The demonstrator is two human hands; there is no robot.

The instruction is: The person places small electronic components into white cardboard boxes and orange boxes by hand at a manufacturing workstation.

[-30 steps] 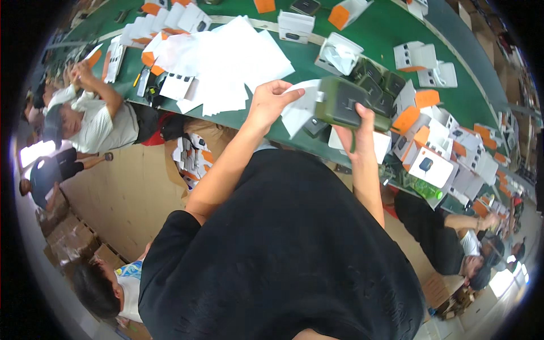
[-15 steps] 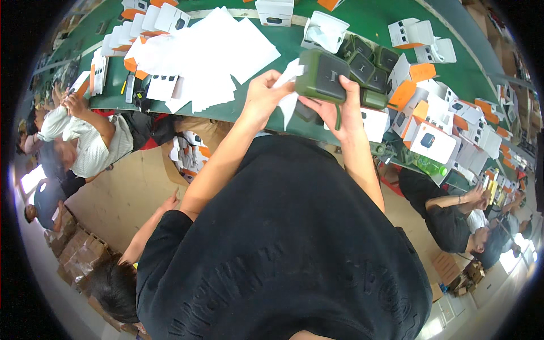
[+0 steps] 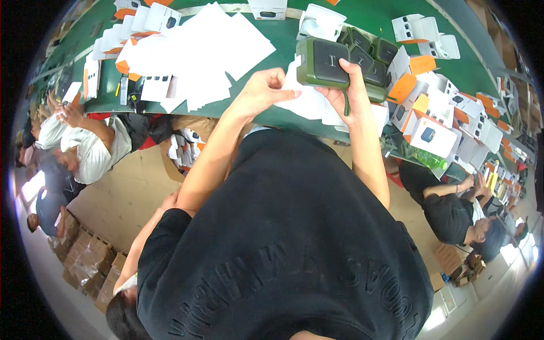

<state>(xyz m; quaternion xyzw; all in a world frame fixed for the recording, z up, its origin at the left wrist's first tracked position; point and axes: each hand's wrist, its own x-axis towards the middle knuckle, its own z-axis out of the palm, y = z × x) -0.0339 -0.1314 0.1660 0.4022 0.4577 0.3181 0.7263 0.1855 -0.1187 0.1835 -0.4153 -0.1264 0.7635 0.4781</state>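
Observation:
My right hand (image 3: 357,93) grips a dark green, box-shaped portable speaker (image 3: 324,63) with a black front and a small strap loop, holding it up over the table's near edge. My left hand (image 3: 262,92) pinches a thin white sheet (image 3: 309,103) between thumb and fingers. The sheet hangs just below and to the left of the speaker. Behind my right hand, several similar green speakers (image 3: 364,56) lie grouped together. To the left, a spread pile of white sheets (image 3: 198,54) covers part of the green table (image 3: 266,62).
White and orange boxes (image 3: 433,136) crowd the table's right side, and more (image 3: 136,25) stand in a row at the far left. An open white box (image 3: 320,25) is behind the speakers. A green bottle (image 3: 433,161) lies at right. Other people sit on both sides.
The white sheet has come down from beside the speaker and now spreads below it. My left hand has shifted slightly down with it; the speaker has moved slightly up.

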